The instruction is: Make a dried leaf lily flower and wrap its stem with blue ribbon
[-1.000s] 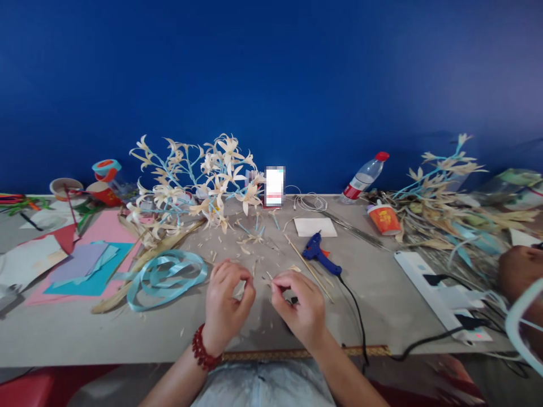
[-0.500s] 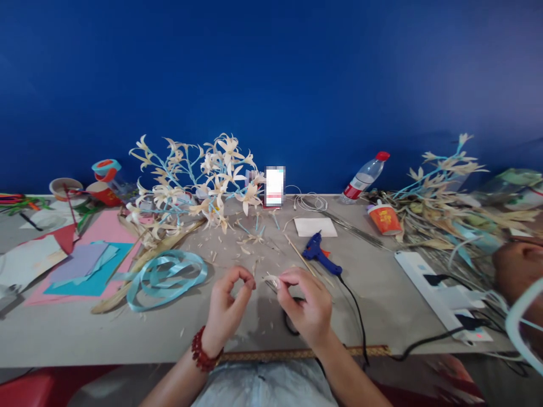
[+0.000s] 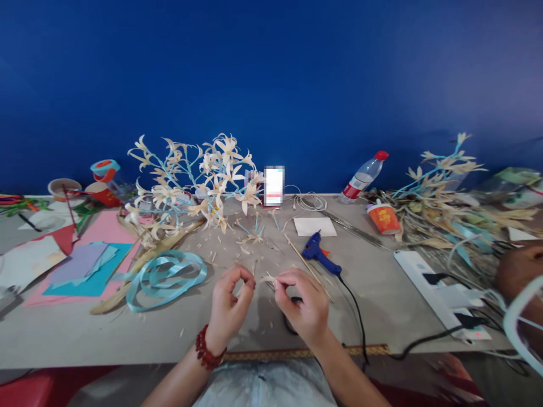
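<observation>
My left hand [image 3: 232,302], with a dark red bead bracelet on the wrist, is closed in a pinch over the table. Whatever sits between its fingertips is too small to make out. Just across a narrow gap, my right hand [image 3: 303,305] pinches a small pale petal-like strip [image 3: 267,278], whose free end points toward my left fingertips. Pale scraps lie on the table around both hands. A coil of light blue ribbon [image 3: 193,277] lies left of my left hand. Beyond my right hand rests a blue glue gun [image 3: 321,257] with a black cord.
Pale handmade flowers [image 3: 229,150] on blue stems stand at the back left. Paper sheets [image 3: 76,263] lie left. At right are a bottle [image 3: 363,178], an orange cup [image 3: 384,219], thin wires [image 3: 356,230] and a white power strip [image 3: 436,299]. Another person's hand [image 3: 520,268] is at far right.
My right hand has shifted slightly left with the pale strip. My left hand stays pinched in nearly the same place. The other person's hand at far right has moved a little.
</observation>
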Action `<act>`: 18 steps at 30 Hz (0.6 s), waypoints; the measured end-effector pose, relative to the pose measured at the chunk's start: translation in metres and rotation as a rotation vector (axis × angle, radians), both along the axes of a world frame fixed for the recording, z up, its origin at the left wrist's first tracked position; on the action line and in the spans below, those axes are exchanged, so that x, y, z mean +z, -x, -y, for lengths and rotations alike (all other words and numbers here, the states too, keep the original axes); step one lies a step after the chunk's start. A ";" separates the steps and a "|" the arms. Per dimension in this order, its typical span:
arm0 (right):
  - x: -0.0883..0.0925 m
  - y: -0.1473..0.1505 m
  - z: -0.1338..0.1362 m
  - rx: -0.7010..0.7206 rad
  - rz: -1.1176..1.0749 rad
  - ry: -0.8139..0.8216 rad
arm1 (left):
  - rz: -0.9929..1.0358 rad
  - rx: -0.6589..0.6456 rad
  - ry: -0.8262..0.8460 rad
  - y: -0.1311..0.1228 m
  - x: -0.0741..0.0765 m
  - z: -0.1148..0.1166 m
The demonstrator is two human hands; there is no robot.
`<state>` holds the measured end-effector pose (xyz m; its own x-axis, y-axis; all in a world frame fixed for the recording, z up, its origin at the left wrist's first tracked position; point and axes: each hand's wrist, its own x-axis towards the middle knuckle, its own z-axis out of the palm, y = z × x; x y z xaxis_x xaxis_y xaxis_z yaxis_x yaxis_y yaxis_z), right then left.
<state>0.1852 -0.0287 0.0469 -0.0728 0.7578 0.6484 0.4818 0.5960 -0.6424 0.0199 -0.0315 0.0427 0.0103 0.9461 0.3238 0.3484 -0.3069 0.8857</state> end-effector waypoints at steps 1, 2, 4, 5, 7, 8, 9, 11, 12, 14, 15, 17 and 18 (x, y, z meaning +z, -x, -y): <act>0.000 0.000 0.000 0.001 -0.004 0.007 | -0.001 -0.011 -0.013 0.001 0.002 0.000; 0.000 0.000 0.000 0.005 -0.006 0.013 | -0.011 -0.030 -0.034 0.001 0.004 0.000; 0.000 0.002 0.000 0.021 -0.010 0.023 | -0.057 -0.064 -0.086 0.001 0.009 0.000; 0.000 0.002 0.000 0.030 -0.016 0.028 | -0.086 -0.075 -0.111 0.000 0.012 0.000; 0.000 0.003 0.000 0.054 -0.032 0.049 | -0.136 -0.077 -0.145 -0.001 0.014 -0.001; 0.001 0.003 0.000 0.071 -0.036 0.071 | -0.156 -0.076 -0.158 -0.002 0.015 -0.001; 0.002 0.003 0.000 0.091 -0.032 0.098 | -0.174 -0.075 -0.171 -0.002 0.014 -0.001; 0.004 0.003 0.000 0.120 -0.010 0.142 | -0.210 -0.077 -0.200 -0.002 0.014 0.000; 0.005 0.004 0.000 0.123 0.006 0.154 | -0.229 -0.077 -0.216 -0.002 0.013 0.001; 0.006 0.005 -0.001 0.113 0.036 0.153 | -0.266 -0.071 -0.250 -0.003 0.014 0.002; 0.006 0.005 -0.002 0.106 0.047 0.147 | -0.282 -0.065 -0.264 -0.003 0.014 0.003; 0.006 0.003 -0.003 0.095 0.074 0.139 | -0.306 -0.052 -0.277 -0.003 0.014 0.004; 0.005 0.001 -0.004 0.081 0.090 0.132 | -0.313 -0.047 -0.279 -0.002 0.014 0.004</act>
<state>0.1839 -0.0243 0.0518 -0.1906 0.8250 0.5320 0.4946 0.5489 -0.6739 0.0222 -0.0357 0.0572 0.1895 0.8188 0.5418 0.5673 -0.5417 0.6203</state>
